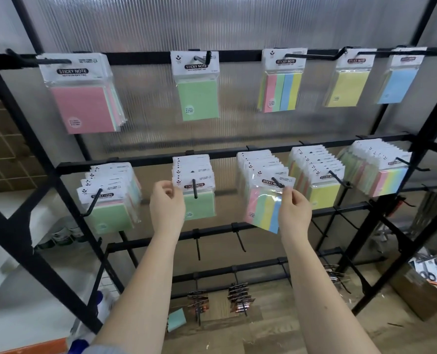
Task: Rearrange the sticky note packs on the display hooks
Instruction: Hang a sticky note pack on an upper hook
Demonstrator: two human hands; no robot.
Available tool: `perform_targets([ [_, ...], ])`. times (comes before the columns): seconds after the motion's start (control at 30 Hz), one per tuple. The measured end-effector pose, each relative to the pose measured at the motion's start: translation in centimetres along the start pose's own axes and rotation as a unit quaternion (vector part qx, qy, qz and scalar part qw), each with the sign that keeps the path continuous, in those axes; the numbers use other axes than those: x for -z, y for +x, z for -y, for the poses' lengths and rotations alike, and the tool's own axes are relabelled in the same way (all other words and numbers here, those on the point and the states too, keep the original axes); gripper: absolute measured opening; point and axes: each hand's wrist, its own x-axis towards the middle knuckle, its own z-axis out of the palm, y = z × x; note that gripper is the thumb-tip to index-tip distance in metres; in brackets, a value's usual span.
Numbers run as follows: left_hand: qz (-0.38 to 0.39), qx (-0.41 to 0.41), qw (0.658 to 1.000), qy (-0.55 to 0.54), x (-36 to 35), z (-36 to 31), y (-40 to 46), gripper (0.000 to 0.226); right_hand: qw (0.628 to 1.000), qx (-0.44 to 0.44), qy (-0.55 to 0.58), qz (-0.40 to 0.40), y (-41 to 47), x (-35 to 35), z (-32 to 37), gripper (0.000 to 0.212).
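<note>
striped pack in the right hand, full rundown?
The striped pack is a clear plastic sleeve with a white header card printed STICKY NOTE, holding pink, yellow, green and blue note strips. It tilts, bottom swung left, at the tip of the middle-row hook, in front of a stack of like packs. The right hand pinches its right edge.

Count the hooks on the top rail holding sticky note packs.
5, left to right: pink pack, green pack, striped pack, yellow pack, blue pack. More could be behind each.

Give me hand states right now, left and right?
Left hand: pinching the header edge of the front green sticky note pack on its hook.
Right hand: gripping the multicolour striped sticky note pack at its hook.
</note>
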Motion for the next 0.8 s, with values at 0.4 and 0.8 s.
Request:
perform_targets([
  [0.4,0.009,0.004,1.0,-0.017,-0.5,0.6,-1.6,0.016,0.989,0.006,-0.006,-0.146,-2.3,0.2,1.2,0.045],
  [0.8,0.136,0.029,0.984,-0.116,-1.0,1.4,-2.6,0.024,0.978,0.058,0.065,-0.188,-3.2,0.4,2.6,0.045],
])
